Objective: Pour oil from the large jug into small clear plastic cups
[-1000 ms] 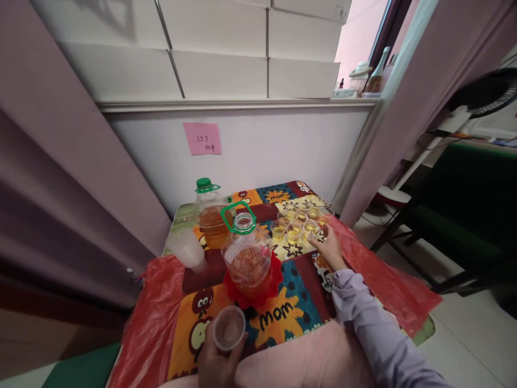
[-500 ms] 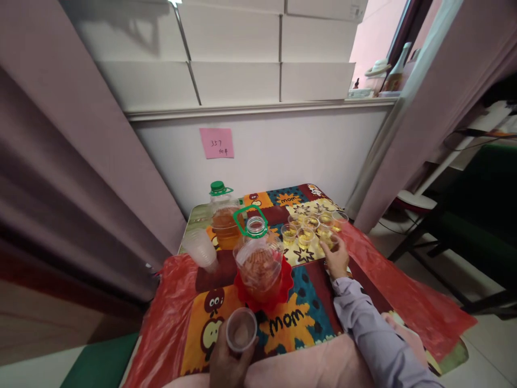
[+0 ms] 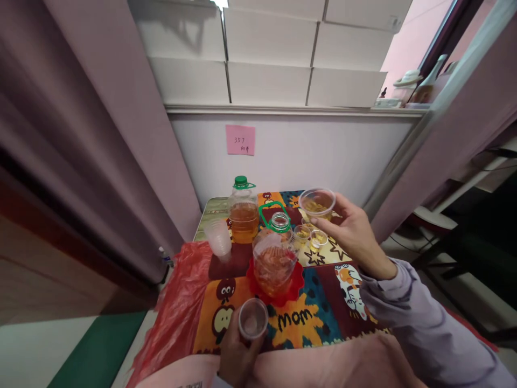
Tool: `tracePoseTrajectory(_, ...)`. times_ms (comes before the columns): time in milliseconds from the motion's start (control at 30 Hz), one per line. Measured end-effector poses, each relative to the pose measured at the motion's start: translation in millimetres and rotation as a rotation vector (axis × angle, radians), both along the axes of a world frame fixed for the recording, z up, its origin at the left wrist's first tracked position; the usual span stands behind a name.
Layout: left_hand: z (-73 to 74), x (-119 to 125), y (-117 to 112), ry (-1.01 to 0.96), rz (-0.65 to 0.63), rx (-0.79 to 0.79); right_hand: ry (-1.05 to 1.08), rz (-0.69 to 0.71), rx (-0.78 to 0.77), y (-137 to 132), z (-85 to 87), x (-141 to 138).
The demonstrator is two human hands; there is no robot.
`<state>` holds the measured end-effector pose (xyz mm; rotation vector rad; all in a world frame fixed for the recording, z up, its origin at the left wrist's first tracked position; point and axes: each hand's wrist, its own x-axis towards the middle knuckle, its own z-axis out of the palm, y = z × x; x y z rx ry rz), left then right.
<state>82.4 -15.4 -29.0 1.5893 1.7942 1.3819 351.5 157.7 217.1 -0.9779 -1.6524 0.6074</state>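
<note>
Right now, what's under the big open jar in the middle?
A red scalloped dish peeks out around the jar, on the patterned cloth. The jar hides the dish's middle.

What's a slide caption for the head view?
Right hand holds a cup of yellow liquid aloft; left hand grips a clear cup.

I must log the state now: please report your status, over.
Left hand grips empty cup. Right hand holds filled cup above small cups. Open jar stands between the hands.
</note>
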Motion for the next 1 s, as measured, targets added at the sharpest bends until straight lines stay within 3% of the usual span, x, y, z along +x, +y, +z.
tracePoseTrajectory(200, 6.5, 0.0, -2.3, -0.043, -0.052, -0.053, -0.28, -0.083, 0.185, 6.2, 14.7, -23.2)
tracePoseTrajectory(467, 3.9, 4.7, -0.9, -0.123, 0.011, 0.01, -0.536, -0.165, 0.373, 10.8, 22.1, -23.2)
tracePoseTrajectory(1000, 9.1, 6.5, -1.0, -0.146, 0.004, 0.007, -0.662, -0.127, 0.487, 13.2, 28.7, -23.4)
